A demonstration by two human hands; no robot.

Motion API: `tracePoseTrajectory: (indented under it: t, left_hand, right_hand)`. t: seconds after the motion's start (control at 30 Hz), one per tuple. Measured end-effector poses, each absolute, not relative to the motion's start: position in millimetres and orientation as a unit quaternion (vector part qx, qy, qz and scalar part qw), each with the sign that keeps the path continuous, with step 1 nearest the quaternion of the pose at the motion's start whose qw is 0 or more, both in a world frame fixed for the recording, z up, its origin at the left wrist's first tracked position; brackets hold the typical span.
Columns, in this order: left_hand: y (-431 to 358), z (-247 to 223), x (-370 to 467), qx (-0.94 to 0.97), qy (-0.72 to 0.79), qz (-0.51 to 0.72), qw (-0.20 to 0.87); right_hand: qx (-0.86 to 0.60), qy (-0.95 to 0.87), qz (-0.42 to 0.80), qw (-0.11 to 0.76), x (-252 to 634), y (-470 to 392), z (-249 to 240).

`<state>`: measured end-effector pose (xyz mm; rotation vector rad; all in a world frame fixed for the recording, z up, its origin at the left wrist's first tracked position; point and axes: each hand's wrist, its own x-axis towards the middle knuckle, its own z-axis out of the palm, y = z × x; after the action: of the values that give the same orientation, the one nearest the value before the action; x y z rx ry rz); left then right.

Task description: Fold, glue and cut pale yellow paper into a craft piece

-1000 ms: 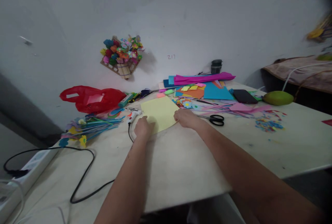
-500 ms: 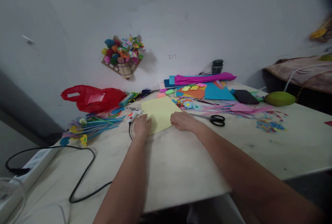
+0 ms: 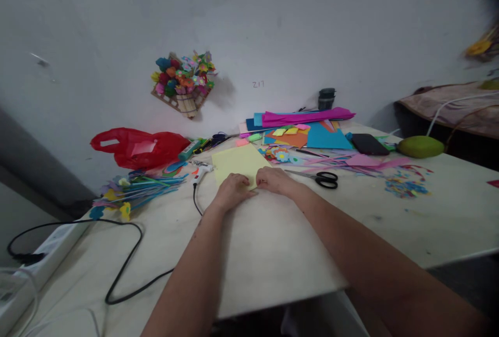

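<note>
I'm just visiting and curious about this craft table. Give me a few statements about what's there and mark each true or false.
1. Both hands rest on the yellow sheet of paper. True: the left hand and right hand press on its near edge, side by side.
2. The scissors are in the right hand. False: they lie on the table, to the right of that hand.
3. A red plastic bag lies at the left near the wall. True.
4. The black phone sits on the yellow sheet. False: it lies far to the right, beside the blue paper.
5. A paper flower decoration hangs on the wall. True.
</note>
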<state>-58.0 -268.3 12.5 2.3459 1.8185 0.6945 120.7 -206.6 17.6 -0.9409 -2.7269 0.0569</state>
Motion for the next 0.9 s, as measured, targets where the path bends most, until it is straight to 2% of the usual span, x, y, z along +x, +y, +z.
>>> tracePoseTrajectory:
  t: [0.4, 0.7, 0.9]
  left_hand:
    - [-265.5, 8.2, -59.7, 0.772, 0.583, 0.245, 0.058]
    - [-261.2, 2.0, -62.8, 0.751, 0.58, 0.301, 0.097]
    - [-261.1, 2.1, -61.8, 0.746, 0.589, 0.294, 0.095]
  right_hand:
    - [-0.279, -0.936, 0.084, 0.197, 116.6, -199.1, 2.3]
    - [-0.256, -0.936, 0.102, 0.22, 111.4, -185.0, -8.9]
    - [-0.258, -0.938, 0.094, 0.213, 114.0, -187.1, -6.9]
